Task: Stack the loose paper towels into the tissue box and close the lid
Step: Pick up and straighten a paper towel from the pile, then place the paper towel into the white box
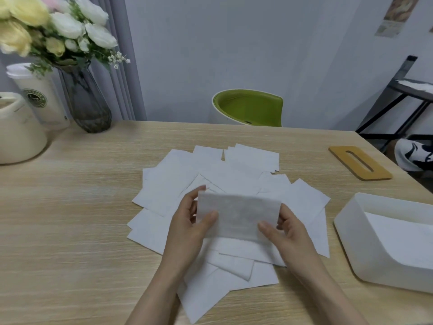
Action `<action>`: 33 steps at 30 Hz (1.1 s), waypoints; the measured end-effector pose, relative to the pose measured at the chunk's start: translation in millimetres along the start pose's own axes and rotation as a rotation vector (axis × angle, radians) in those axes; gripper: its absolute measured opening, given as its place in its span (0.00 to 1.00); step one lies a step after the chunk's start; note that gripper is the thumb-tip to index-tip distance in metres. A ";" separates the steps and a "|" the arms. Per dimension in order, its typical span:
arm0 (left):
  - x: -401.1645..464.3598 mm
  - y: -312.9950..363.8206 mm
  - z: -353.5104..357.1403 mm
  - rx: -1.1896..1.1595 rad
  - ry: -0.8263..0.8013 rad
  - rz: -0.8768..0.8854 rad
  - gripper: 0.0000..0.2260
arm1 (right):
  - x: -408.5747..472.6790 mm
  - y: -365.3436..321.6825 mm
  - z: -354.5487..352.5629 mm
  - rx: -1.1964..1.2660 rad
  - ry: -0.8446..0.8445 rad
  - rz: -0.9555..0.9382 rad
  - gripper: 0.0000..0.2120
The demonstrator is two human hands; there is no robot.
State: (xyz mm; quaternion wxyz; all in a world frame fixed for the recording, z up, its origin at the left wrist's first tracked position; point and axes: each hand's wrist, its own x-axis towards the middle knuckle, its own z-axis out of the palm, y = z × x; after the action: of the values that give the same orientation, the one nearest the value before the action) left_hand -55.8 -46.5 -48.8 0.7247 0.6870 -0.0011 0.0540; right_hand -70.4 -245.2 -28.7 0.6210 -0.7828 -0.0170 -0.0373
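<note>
- Box [365, 233]: right part cut off by the right edge.
- Jar [16, 134], far left: cut by the left edge.
- Held towel [236, 214] hides fingers behind it.

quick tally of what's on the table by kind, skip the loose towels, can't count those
Tissue box, white, open: 1
Lid, tan with a slot, lying apart from the box: 1
Vase of flowers: 1
Cup with lid: 1
Cream container: 1
Total: 5

Besides these, both hands, left and right, hold one folded towel.
</note>
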 end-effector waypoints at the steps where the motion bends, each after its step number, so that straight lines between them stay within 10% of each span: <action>1: -1.5 -3.4 0.9 0.002 -0.006 -0.006 0.18 | -1.9 3.2 2.4 0.031 0.001 0.017 0.11; 33: -13.4 -18.9 -2.0 -0.042 0.102 -0.009 0.13 | -14.8 20.5 0.4 -0.017 0.136 0.064 0.05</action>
State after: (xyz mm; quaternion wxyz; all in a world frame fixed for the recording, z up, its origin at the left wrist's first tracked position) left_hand -67.8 -46.5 -68.8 0.7384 0.6677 0.0380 0.0858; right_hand -83.6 -249.3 -49.9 0.6149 -0.7838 0.0506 -0.0708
